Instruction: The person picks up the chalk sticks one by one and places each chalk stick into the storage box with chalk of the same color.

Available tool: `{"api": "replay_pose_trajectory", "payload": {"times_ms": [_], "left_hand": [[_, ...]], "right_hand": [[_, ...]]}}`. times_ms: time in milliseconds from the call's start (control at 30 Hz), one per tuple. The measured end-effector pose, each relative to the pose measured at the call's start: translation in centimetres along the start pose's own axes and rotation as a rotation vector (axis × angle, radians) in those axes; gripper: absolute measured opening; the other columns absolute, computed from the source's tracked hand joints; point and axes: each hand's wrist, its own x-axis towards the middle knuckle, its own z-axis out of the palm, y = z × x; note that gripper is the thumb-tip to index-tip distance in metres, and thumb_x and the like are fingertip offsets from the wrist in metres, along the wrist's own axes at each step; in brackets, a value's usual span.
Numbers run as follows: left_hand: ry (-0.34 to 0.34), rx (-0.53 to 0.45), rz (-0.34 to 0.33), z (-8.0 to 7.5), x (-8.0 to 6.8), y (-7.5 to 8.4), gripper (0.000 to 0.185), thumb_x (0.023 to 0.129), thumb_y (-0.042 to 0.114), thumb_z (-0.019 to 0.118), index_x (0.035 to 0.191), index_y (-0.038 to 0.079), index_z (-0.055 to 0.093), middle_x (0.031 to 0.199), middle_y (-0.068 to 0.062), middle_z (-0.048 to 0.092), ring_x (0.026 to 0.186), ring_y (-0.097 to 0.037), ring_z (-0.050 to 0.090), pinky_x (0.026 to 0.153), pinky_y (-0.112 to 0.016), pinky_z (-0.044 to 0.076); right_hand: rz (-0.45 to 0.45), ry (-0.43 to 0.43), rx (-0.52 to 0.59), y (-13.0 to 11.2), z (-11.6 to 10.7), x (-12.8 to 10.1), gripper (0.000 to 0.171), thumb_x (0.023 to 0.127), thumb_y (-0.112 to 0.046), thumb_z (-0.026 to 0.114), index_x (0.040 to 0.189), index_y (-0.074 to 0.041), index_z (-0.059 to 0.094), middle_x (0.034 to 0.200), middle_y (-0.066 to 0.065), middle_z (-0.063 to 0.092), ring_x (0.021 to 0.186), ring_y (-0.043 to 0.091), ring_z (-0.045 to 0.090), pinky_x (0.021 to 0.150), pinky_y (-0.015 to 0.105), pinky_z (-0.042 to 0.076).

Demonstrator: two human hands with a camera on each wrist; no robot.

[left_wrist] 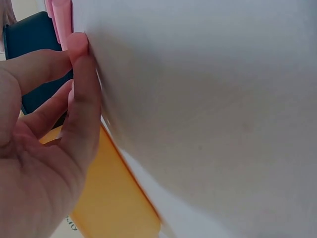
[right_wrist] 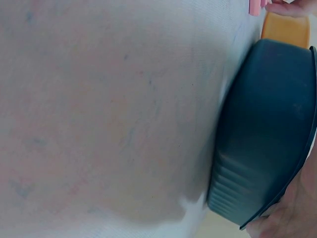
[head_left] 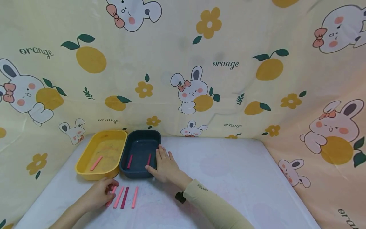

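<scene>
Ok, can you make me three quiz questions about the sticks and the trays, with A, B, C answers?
1. Where does the right hand rest?
A. On the edge of the dark blue tray
B. Inside the yellow tray
C. On the bunny curtain

2. How many sticks lie in the dark blue tray?
A. None
B. Two
C. Five

3. What is the left hand doing?
A. Lifting the yellow tray
B. Touching the leftmost stick in the row of sticks on the table
C. Hanging in the air, far from everything

Answers:
1 A: the fingers lie over the blue tray's right rim.
2 B: two dark red sticks show on its floor; the yellow tray has one pink stick.
3 B: its fingers sit on the leftmost stick of the row.
</scene>
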Motion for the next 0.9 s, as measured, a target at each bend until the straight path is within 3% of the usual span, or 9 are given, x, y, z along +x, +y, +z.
{"api": "replay_pose_trajectory", "payload": {"times_ms": [467,900], "left_hand": [[0.015,-0.010,-0.022,-0.1,-0.3,0.2,0.033,0.081,0.002,0.082,0.112,0.002,0.069,0.095,-0.005,0.056,0.083,-0.019,0.054,0.072,-0.030,0.053],[0.057,-0.161,-0.033,-0.6,-1.0,0.8,0.044,0.079,0.000,0.081,0.120,0.000,0.066,0.098,-0.006,0.060,0.084,-0.020,0.056,0.065,-0.028,0.054]], "right_hand": [[-0.007,0.007,-0.002,0.0,0.0,0.0,0.096,0.102,-0.073,0.033,0.165,-0.003,0.018,0.174,0.011,0.005,0.160,0.025,0.011,0.128,0.047,0.012],[0.005,0.006,-0.018,0.1,0.2,0.2,0.096,0.101,-0.074,0.032,0.166,-0.005,0.017,0.175,0.010,0.003,0.161,0.024,0.009,0.128,0.048,0.011]]}}
